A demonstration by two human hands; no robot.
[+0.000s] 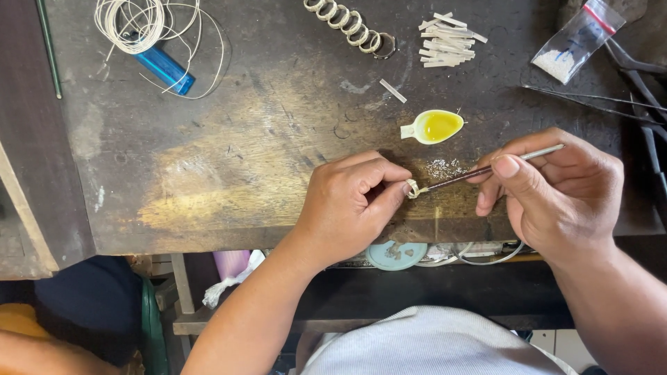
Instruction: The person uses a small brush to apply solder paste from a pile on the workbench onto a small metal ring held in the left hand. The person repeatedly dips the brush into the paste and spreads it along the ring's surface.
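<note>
My left hand [347, 201] pinches a small pale metal ring [412, 188] between thumb and forefinger, close above the dark worn workbench [229, 153]. My right hand [556, 191] grips a thin brush-like tool [486, 169], and its tip touches the ring. A small heap of tiny silvery grains [445, 167] lies on the bench just behind the ring. Behind that sits a white spoon with yellow liquid [434, 127].
A row of several metal rings [349, 23] and a pile of short white strips [448, 40] lie at the back. A coil of thin wire [135, 24] rests over a blue lighter [165, 69] at back left. A plastic bag of grains [578, 39] and dark pliers [643, 83] lie at right.
</note>
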